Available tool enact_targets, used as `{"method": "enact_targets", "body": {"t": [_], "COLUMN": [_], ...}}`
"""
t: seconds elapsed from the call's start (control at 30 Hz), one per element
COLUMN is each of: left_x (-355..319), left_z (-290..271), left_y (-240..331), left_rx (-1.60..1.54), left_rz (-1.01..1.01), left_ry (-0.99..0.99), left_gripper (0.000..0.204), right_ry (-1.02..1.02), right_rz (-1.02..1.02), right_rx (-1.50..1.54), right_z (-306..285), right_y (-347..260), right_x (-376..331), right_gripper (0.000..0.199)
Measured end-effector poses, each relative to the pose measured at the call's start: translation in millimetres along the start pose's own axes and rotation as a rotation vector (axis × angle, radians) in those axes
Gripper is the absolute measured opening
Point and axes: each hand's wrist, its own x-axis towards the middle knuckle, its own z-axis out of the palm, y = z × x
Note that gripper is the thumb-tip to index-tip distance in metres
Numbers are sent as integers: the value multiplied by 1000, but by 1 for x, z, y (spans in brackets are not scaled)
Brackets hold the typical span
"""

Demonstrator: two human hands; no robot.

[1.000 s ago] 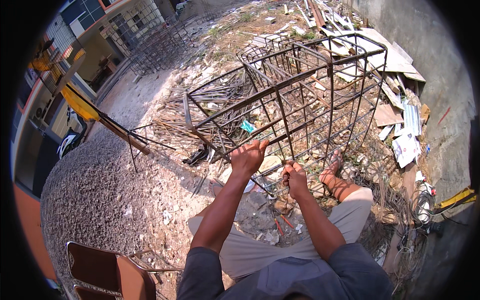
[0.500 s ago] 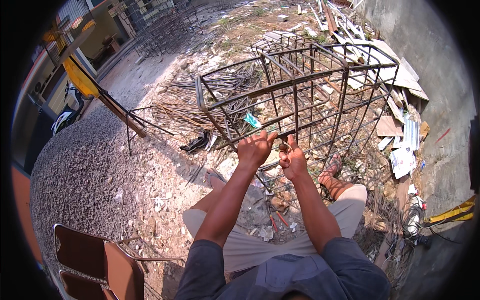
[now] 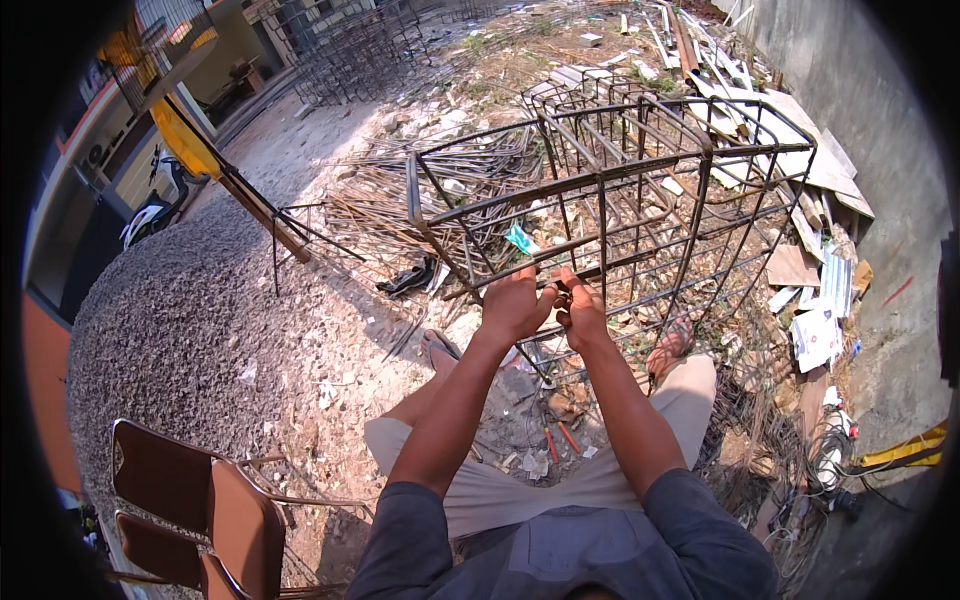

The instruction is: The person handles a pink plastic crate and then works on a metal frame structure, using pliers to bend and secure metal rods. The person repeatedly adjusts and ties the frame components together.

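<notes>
A cage of dark steel rebar (image 3: 602, 225), made of long bars and bent rectangular stirrups, stands in front of me on the ground. At its near lower bar, my left hand (image 3: 514, 306) is closed with its fingers curled over the steel. Close beside it, my right hand (image 3: 584, 314) is pinched at the same bar, thumb and fingers together. Whatever sits between the right fingertips is too small and shadowed to make out. A tool with two red handles (image 3: 560, 440) lies on the ground between my feet, below the hands.
A heap of loose rods (image 3: 395, 205) lies behind the cage to the left. Gravel (image 3: 190, 340) is piled at the left, near a brown folding chair (image 3: 245, 530). Scrap boards (image 3: 820, 175) lean along the grey wall (image 3: 900, 200). Tangled wire (image 3: 765, 435) lies at the right.
The whole view has shifted slightly, so the scene sits lower and farther right. My hands have drawn closer together at the bar, and the right hand's fingers have turned inward.
</notes>
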Motion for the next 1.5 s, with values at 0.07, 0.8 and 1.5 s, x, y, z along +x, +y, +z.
{"method": "enact_targets", "body": {"t": [0.07,0.8,1.5], "left_x": [2,-3,-9], "left_z": [-7,14,5], "left_y": [-4,-18,-6], "left_rx": [39,61,87], "left_rz": [-17,143,53], "left_ry": [-76,-7,2], "left_gripper": [49,41,39], "right_ry": [45,-167,-454], "right_rz": [-9,-157,35], "right_rx": [-1,339,538], "right_z": [5,-19,-17], "right_y": [4,70,42], "right_x": [2,17,23], "right_gripper": [28,27,41]}}
